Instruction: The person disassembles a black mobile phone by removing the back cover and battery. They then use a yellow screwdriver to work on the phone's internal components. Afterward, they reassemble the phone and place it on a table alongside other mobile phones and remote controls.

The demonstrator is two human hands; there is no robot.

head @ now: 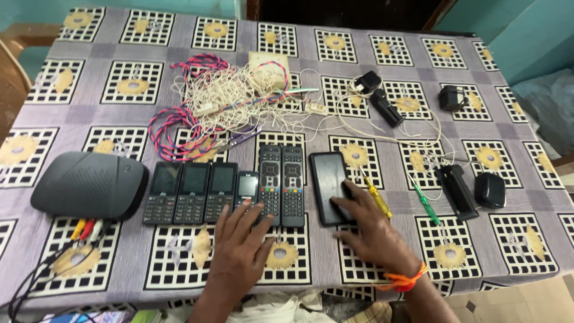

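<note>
A row of devices lies along the near part of a table covered with a purple patterned cloth (359,107): three black keypad phones (190,192), a smaller keypad phone (246,186), two black remote controls (281,179) and a black smartphone (329,182). My left hand (242,245) lies flat, fingers spread, with its fingertips touching the lower ends of the small phone and the left remote. My right hand (368,224), an orange thread at the wrist, rests with its fingers on the lower right part of the smartphone. Neither hand grips anything.
A dark grey set-top box (89,184) with coloured plugs sits at the left. A tangle of white and pink-blue wires (224,101) fills the middle. Yellow (378,197) and green (427,203) screwdrivers, black chargers (382,101) and adapters (457,191) lie at the right.
</note>
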